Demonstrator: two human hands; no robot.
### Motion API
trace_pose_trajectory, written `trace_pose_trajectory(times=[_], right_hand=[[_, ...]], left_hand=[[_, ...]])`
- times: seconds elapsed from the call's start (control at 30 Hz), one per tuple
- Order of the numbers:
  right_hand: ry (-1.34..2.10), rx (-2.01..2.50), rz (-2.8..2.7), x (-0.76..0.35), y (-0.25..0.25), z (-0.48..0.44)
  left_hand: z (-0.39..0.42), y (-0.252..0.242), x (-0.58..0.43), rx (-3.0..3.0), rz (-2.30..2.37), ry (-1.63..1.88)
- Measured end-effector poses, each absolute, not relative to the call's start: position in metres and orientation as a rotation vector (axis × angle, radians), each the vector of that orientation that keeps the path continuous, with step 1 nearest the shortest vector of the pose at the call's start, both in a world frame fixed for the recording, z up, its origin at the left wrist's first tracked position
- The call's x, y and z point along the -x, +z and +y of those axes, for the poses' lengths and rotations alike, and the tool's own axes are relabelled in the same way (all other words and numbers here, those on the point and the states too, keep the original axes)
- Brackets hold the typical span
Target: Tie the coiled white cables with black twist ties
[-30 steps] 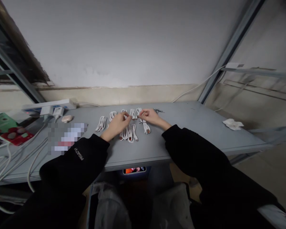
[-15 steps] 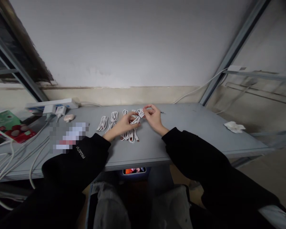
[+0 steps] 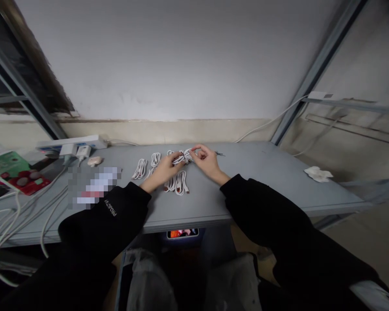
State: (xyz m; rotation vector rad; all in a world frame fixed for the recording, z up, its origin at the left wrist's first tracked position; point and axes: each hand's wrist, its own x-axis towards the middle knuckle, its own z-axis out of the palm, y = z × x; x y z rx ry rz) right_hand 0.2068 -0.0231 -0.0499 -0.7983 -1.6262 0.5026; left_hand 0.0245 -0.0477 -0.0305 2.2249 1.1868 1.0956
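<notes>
A coiled white charging cable (image 3: 187,156) with a dark twist tie (image 3: 183,154) round its middle is held just above the desk. The thumb and fingers of my left hand (image 3: 165,168) are closed on this coil from the left. At its right end, my right hand (image 3: 207,162) has thumb and forefinger pinched together; what lies between the tips is too small to make out. Under and around my hands lie more coiled white cables, among them one coil (image 3: 182,183) in front, another coil (image 3: 139,169) at the left and a further coil (image 3: 155,159) behind.
Several dark ties (image 3: 219,153) lie right of my right hand. On the left are a power strip (image 3: 84,141) with chargers, an earphone case (image 3: 94,161), a green-and-red box (image 3: 16,172) and loose white leads. Crumpled tissue (image 3: 318,174) sits at the right. A lit phone (image 3: 183,233) shows below the desk edge.
The held cable coil has shifted slightly left and turned flatter, its tie now further left. My right hand's fingertips have moved a little left and down.
</notes>
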Motion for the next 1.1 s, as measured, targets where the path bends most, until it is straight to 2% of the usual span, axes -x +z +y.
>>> trace_pose_trajectory(times=[0.2, 0.57, 0.73, 1.1], right_hand=[[0.472, 0.794, -1.832, -0.205, -0.051, -0.030], [0.426, 0.820, -1.857, -0.207, -0.051, -0.029], [0.318, 0.741, -1.879, -0.210, -0.052, -0.024], [-0.056, 0.681, -2.310, -0.218, -0.046, -0.026]], left_hand=[[-0.050, -0.029, -0.024, -2.294, 1.237, 1.077], [-0.054, -0.025, -0.024, -2.325, 1.258, 1.050], [-0.055, -0.024, -0.021, -2.428, 1.268, 0.974], [-0.050, -0.027, -0.015, -2.600, 1.413, 0.794]])
